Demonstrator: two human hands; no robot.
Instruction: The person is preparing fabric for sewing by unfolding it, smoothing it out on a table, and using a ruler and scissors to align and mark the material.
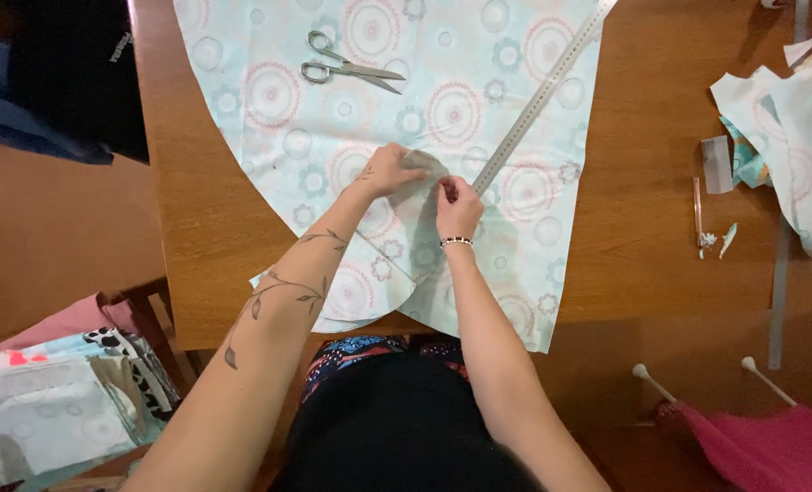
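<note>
Looks like pinning or pinching a small fold in the patterned fabric [397,109], which is spread over the wooden tabletop [652,182] with its near edge hanging off at 6 o'clock. Left hand [395,170] lying on the cloth, fingers together and pressing a raised bit flat. Right hand [459,206] just at 4 o'clock of it, fingertips pinched on something tiny at the fold; probably a pin, but too small to tell. Metal ruler [541,96] running diagonally from the hands up toward 1 o'clock, its near end just beside the right hand.

To do this well: best to keep the left palm flat so the layers don't creep, take only a small bite of cloth, and stay lined up with the ruler edge.

Scissors [347,66] sitting on the fabric at 11 o'clock, well apart from both hands. Fabric scraps [789,128] over at 3 o'clock, partly cut off by the frame. Folded cloth pile [60,401] at 8 o'clock, below table level. Actual fold mostly hidden under the fingers.
</note>
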